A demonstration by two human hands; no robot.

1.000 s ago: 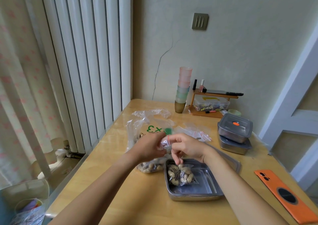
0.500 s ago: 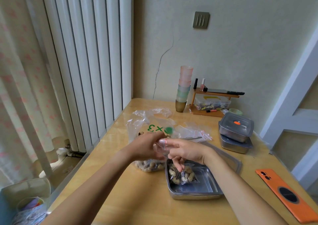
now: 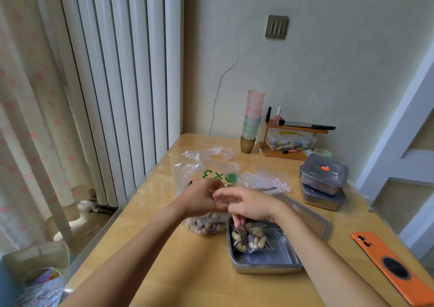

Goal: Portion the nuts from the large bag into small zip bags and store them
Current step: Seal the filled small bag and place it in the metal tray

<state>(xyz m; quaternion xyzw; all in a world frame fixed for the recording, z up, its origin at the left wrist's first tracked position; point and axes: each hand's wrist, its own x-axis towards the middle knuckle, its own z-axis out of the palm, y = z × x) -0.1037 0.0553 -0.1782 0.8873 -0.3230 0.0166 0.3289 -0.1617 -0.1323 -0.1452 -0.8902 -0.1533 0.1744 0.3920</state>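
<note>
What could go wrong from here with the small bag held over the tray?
The left hand and right hand only pinch the clear small zip bag; that grip could slip. The large bag slumps beside the left wrist; a nudge might spill nuts. The right hand's lower fingers hang just over the filled bag in the steel tray and could snag it.

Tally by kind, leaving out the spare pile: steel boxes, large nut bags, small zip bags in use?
Steel boxes: 3
Large nut bag: 1
Filled small zip bag, in the open box: 1
Small zip bag pinched between left hand and right hand: 1
Total: 6
</note>
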